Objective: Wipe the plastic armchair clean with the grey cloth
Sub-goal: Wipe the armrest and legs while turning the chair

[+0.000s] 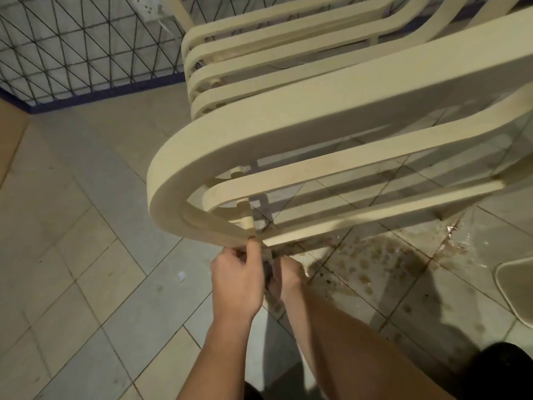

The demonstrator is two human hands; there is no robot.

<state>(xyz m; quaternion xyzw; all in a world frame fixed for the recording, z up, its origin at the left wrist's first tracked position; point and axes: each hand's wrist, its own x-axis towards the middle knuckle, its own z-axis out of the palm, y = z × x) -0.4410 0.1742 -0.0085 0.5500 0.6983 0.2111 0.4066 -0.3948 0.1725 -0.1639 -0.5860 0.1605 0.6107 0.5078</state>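
Note:
The cream plastic armchair (317,111) fills the upper right, its curved armrest sweeping down to the centre. Just below the armrest's lower end, my left hand (235,280) is closed, thumb touching the chair's edge. My right hand (284,277) sits right beside it, fingers curled. Between the two hands a small dark patch of the grey cloth (268,271) shows; most of it is hidden by my fingers. Both hands appear to hold it.
Tiled floor (86,284) spreads to the left. Dirty wet stains (375,264) cover the tiles under the chair. A wire mesh fence (72,44) stands at the back left. Part of another cream plastic piece (516,290) shows at the right edge.

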